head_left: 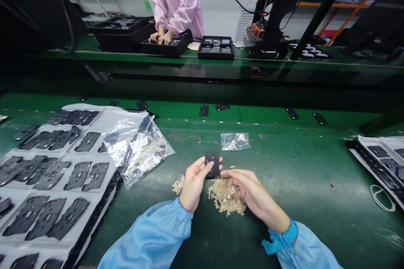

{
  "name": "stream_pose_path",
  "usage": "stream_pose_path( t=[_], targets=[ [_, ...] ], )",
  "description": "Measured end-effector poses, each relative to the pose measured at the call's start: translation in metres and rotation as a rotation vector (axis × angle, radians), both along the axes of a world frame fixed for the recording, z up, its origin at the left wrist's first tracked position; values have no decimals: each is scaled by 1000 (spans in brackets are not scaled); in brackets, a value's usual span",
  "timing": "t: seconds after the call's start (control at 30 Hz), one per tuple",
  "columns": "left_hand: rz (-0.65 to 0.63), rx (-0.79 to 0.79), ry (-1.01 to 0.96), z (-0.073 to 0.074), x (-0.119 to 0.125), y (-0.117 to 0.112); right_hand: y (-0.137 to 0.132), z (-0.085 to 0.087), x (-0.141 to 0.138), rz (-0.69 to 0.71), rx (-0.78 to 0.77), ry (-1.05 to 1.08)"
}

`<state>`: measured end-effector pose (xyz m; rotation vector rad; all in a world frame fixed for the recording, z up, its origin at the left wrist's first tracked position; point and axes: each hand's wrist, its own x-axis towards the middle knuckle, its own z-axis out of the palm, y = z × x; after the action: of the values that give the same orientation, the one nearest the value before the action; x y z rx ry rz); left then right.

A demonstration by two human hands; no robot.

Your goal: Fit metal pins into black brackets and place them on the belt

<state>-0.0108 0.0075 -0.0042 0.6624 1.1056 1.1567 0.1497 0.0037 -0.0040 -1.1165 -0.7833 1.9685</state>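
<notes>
My left hand (196,178) is closed on a flat black plate (212,164), its thumb lying across the plate's face. The plate has small holes and is held upright above the table. Close to its lower right edge is my right hand (248,191), forefinger stretched toward the plate and the lower fingers loosely bent and apart. Nothing shows in that hand, though its thumb is partly hidden. Beneath both hands lies a loose pile of small tan pieces (225,199). A smaller heap of tan pieces (178,185) sits beside my left wrist.
At left, a white-lined tray (104,193) holds many black plates; a clear bag (143,155) of tan pieces overlaps its edge. A small clear bag (235,141) lies ahead. Another tray (375,164) and a pale band (382,198) are right. A pink-sleeved person (178,0) works opposite.
</notes>
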Motion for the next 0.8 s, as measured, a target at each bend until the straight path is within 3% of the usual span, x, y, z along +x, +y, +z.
stream_pose_path(
  t=[0.43, 0.7, 0.8],
  targets=[
    [-92, -66, -205, -2, 2, -4, -7, -20, -14, -173, -25, -125],
    [-93, -154, -403, -6, 5, -3, -4, -19, -12, -72, -262, 188],
    [-58, -127, -450, -4, 6, -3, -5, -13, -13, -75, -223, 288]
  ],
)
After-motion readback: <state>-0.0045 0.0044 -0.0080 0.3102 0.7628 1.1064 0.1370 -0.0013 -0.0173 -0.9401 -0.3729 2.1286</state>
